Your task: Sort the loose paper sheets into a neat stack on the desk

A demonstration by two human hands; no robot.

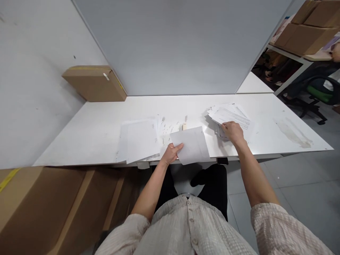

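Observation:
My left hand (172,153) grips a white sheet of paper (193,145) by its left side, thumb on top and fingers underneath. The sheet is tilted over the front edge of the desk. To the right, my right hand (233,131) is closed at the near edge of an untidy pile of printed papers (233,115), its fingers pinching paper there; how many sheets it has is hidden. A neater stack of white papers (140,138) lies left of my left hand. Just behind the held sheet sits a small tan block (184,126).
The white desk (265,124) backs onto a grey panel (180,46). A cardboard box (92,83) stands in the back left corner, with large cartons (53,205) below the desk at left. At right are more boxes (305,37) and a swivel chair (318,92).

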